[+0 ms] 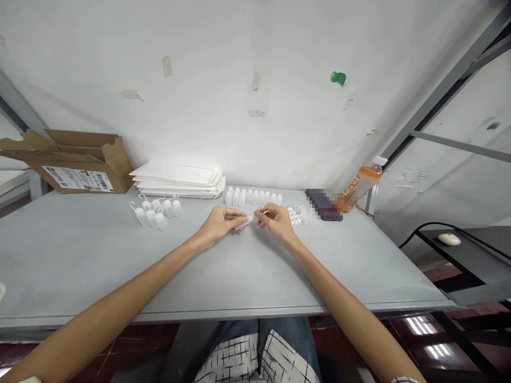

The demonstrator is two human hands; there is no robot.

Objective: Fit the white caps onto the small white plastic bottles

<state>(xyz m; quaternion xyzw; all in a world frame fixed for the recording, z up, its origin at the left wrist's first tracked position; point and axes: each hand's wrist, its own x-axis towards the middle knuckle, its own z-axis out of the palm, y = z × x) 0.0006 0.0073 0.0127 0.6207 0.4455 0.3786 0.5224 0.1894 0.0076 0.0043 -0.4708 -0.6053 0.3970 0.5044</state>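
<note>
My left hand (224, 224) is closed round a small white translucent squeeze bottle (244, 223), held tilted with its neck toward the right. Close to that neck, my right hand (275, 219) pinches a small white cap (261, 208), mostly hidden by the fingers. Behind both hands stands a row of uncapped white bottles (249, 197). Loose white caps with thin straps (299, 215) lie in a pile just right of my right hand. Over to the left, several bottles with looped straps (150, 217) stand in a group.
An open cardboard box (85, 165) and a stack of white sheets or envelopes (175, 181) sit at the back left of the grey table (247, 276). At the right are a dark phone (322, 204) and a leaning bottle of orange drink (359, 185). A white wall rises behind.
</note>
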